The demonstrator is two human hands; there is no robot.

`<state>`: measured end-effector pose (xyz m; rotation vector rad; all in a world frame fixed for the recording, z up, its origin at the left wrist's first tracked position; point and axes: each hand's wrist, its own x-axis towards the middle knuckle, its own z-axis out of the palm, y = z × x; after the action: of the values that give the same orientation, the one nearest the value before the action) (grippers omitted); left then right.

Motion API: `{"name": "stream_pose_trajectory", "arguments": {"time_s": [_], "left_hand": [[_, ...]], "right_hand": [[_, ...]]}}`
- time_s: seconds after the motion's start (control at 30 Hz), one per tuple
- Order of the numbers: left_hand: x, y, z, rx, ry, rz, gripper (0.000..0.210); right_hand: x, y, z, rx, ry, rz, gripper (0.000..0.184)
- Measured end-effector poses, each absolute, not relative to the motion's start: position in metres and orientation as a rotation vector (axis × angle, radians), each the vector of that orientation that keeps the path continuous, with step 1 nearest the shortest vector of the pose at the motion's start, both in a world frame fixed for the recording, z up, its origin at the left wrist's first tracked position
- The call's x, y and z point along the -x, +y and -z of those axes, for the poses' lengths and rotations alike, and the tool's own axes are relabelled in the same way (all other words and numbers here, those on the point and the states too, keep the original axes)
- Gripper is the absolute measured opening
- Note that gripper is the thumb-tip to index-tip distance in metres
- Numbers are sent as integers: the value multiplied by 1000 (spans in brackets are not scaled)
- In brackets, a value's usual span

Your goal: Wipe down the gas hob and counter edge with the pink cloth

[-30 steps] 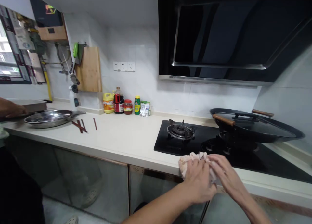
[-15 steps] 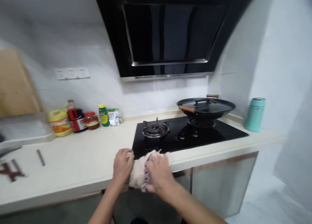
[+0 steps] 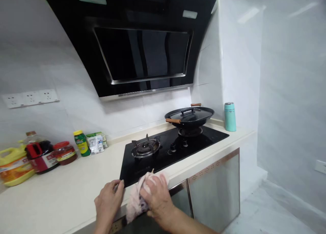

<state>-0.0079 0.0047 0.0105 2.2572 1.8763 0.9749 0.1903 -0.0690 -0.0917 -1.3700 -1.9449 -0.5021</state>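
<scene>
My right hand (image 3: 158, 197) grips a crumpled pale pink cloth (image 3: 134, 200) with dark patches. The cloth lies over the counter's front edge and hangs partly down in front, just before the black gas stove (image 3: 165, 161). My left hand (image 3: 109, 197) rests on the counter (image 3: 63, 190) left of the cloth, its fingertips by the stove's near left corner. Its fingers are bent loosely, thumb a little apart, and I see nothing held in them. The left burner (image 3: 146, 147) is bare.
A lidded black wok (image 3: 192, 118) with wooden handles sits on the right burner. Beyond it stands a turquoise flask (image 3: 230, 118). Along the wall at left are a yellow jug (image 3: 15, 168), a dark sauce bottle (image 3: 42, 156), a red-lidded jar (image 3: 65, 153) and a green bottle (image 3: 82, 144). The range hood (image 3: 142, 57) hangs above.
The view has swung right, so the stove and bottles appear farther left. My right hand still holds the cloth at the counter's edge, and my left hand stays on the counter beside it.
</scene>
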Motion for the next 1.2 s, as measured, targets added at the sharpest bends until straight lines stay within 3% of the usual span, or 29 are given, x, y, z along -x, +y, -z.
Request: {"name": "stream_pose_trajectory", "arguments": {"time_s": [0.1,0.23,0.53,0.67,0.77,0.9,1.03,1.2], "left_hand": [[7,5,-8,-2321,1885,-961,44],[8,1,-4,-2391,1837,-998,38],[-2,-9,-8,-2392,1818,-1016,31],[-13,-14,-12,-2411,1868,-1001,31],[-17,-16,-14,-2412,1909,-1008,32],[-17,-16,-17,-2411,1922,-944,35],[-16,-13,-18,-2410,1956,-892,38],[-13,-9,-15,-2412,1981,-905,37]], "right_hand": [[-231,-82,95,1370,-1870,671,119],[-301,-108,92,1366,-1819,803,100],[-431,-155,88,1762,-1697,839,85],[-393,-140,89,1961,-1530,809,90],[-343,-118,90,1976,-1484,765,82],[-282,-95,89,1862,-1581,712,67],[-221,-76,90,1594,-1846,716,66],[-183,-57,92,1265,-1762,982,37]]}}
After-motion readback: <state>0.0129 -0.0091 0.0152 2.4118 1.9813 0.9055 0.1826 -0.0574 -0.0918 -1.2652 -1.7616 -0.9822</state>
